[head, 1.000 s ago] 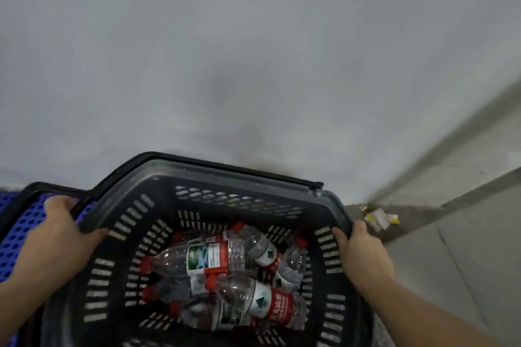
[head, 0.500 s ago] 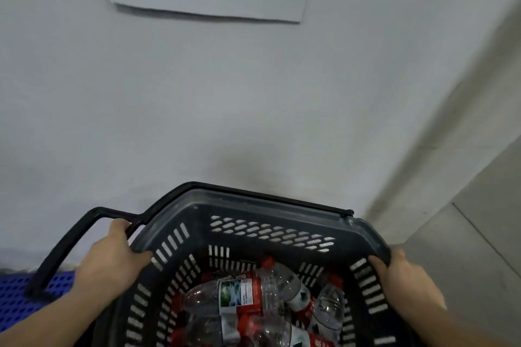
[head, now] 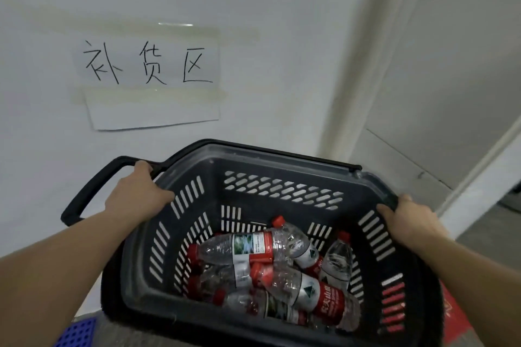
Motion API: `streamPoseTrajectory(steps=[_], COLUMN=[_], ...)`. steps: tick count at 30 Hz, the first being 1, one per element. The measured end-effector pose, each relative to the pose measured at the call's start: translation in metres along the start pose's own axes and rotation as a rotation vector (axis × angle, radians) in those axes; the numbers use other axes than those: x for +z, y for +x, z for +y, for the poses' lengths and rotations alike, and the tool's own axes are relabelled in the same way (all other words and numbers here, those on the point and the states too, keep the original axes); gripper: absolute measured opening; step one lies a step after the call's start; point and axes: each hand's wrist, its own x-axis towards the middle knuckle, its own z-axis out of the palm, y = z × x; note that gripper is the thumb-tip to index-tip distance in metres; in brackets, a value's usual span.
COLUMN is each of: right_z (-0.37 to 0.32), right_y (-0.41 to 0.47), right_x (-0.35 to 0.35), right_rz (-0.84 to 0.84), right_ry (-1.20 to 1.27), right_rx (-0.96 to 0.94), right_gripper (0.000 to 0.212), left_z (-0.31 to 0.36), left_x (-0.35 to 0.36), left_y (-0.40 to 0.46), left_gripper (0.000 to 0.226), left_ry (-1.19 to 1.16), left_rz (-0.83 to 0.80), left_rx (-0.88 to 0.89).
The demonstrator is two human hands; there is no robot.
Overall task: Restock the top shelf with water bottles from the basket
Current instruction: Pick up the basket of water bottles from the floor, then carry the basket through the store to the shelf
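basket in both hands, shelf not yet in sight

the step in hand looks like carrying: the dark slotted basket (head: 282, 194) is held up in front of a white wall, and no bottle has left it as far as the view shows. the left hand (head: 138, 194) is clenched over the basket's left rim, where the folded-out handle (head: 93, 191) joins it; the right hand (head: 408, 220) is closed around the right rim, fingers wrapped over the edge. neither hand holds a bottle.

the water bottles (head: 253, 245) lie loose in the bottom of the basket, on their sides and piled across one another, clear plastic with red caps and red-and-white labels.

no shelf appears anywhere in view. ahead is only the wall with a taped paper sign (head: 149, 76) bearing three handwritten characters, and a pale pipe (head: 363, 65) running up the corner to the right. so the next move, as i judge it, calls for turning or walking to find the shelf, setting the basket down steady, and freeing a hand to pick.

count: one basket, two hands, one sign. about six bottles show; the pile overlaps, so the exact number is uncertain.
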Motion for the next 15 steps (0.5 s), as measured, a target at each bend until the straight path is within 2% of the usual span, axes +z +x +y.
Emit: streamPoseTrajectory(steps=[7, 10, 15], right_z=[0.066, 0.108, 0.188], right_y=[-0.065, -0.1, -0.164], right_x=[-0.099, -0.126, -0.166], right_rz=[0.071, 0.102, 0.139], right_ry=[0.061, 0.075, 0.115], right_rx=[0.204, 0.316, 0.5], right_gripper=[0.042, 0.045, 0.046], left_z=[0.093, 0.137, 0.216], left_x=[-0.044, -0.046, -0.025], left_y=[-0.027, -0.046, -0.096], left_gripper=[0.071, 0.073, 0.077], left_ry=[0.013, 0.035, 0.019], left_rz=[-0.094, -0.131, -0.284], left_rx=[0.203, 0.318, 0.456])
